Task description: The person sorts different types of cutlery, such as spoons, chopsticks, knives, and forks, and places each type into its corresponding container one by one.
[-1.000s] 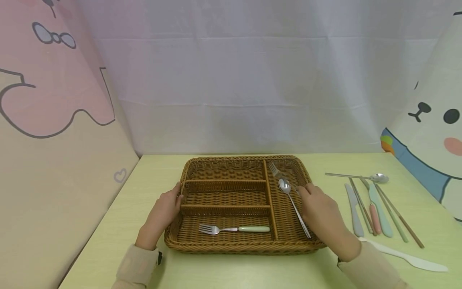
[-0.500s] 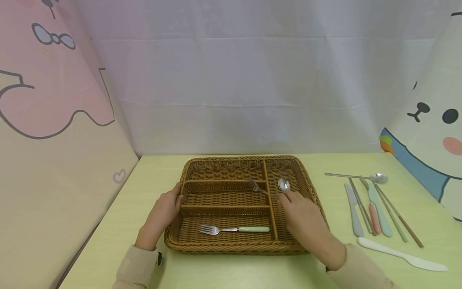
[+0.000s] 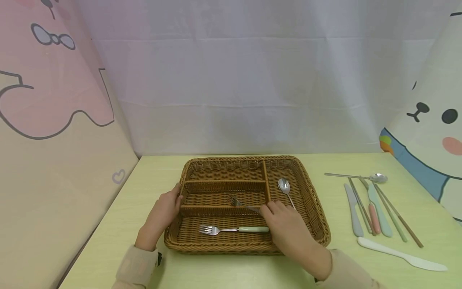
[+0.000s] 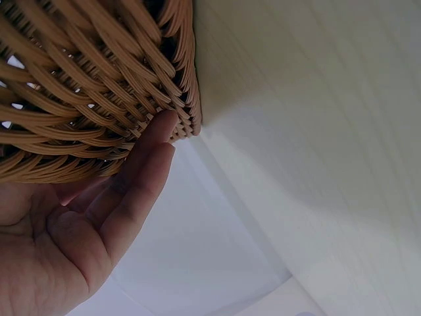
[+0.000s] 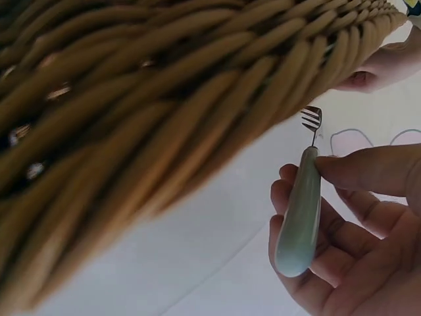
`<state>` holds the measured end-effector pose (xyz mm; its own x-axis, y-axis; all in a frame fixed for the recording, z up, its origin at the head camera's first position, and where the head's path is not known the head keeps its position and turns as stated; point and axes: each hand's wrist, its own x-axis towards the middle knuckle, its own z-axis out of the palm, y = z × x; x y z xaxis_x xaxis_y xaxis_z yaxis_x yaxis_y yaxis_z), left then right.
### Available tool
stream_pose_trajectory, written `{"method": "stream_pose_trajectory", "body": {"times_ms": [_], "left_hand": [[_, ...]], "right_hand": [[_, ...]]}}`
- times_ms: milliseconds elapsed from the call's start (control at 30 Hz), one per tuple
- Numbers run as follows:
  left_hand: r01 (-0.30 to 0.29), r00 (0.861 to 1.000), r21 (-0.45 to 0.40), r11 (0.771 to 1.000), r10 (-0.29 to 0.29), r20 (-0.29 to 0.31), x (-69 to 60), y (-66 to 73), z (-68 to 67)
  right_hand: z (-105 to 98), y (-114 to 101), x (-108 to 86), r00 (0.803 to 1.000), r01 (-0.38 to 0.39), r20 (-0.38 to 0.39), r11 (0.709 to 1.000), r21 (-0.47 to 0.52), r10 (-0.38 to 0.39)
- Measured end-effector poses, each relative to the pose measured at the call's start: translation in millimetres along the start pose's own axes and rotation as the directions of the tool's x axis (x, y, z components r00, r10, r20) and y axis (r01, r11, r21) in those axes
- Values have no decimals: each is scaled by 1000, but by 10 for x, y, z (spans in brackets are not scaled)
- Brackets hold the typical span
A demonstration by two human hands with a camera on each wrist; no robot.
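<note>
A brown wicker basket [image 3: 238,248] with several compartments stands on the table. My left hand [image 3: 164,210] holds its left rim; in the left wrist view the fingers [image 4: 141,178] lie along the outer wall. My right hand [image 3: 288,228] pinches a fork [image 5: 299,224] by its pale green handle, over the basket's front part. The held fork's tines point left, above the divider between the middle and front compartments. Another fork [image 3: 254,229] with a light green handle lies in the front compartment. A metal spoon [image 3: 284,186] lies in the right compartment, its lower handle hidden behind my right hand.
Right of the basket lie a metal spoon [image 3: 378,178], a grey knife [image 3: 353,210], a mint knife [image 3: 379,210], a pink-handled utensil [image 3: 374,218], several chopsticks [image 3: 400,216] and a white knife [image 3: 400,255]. A white curtain [image 3: 231,80] hangs behind the table.
My right hand has carried the fork leftward and toward the front, from the right compartment to above the front divider. The left hand and the basket have stayed in place.
</note>
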<state>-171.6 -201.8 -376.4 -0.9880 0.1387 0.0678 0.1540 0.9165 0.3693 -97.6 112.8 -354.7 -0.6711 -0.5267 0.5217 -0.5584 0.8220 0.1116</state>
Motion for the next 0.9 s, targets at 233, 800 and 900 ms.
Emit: {"method": "stream_pose_trajectory", "body": {"times_ms": [233,800,900], "left_hand": [[-6,1000,1,1000,6,-4,-6,0,-6],[-5,1000,-5,1000,5,4,-6,-9,1],[-3,1000,-5,1000,3,3,-8,0,-5]], "right_hand": [[20,-111,20,998,35,44,998,50,-37],[147,-288,56,984,143,97,988,57,-149],[172,-301,61,983,138,116,988,72,-145]]}}
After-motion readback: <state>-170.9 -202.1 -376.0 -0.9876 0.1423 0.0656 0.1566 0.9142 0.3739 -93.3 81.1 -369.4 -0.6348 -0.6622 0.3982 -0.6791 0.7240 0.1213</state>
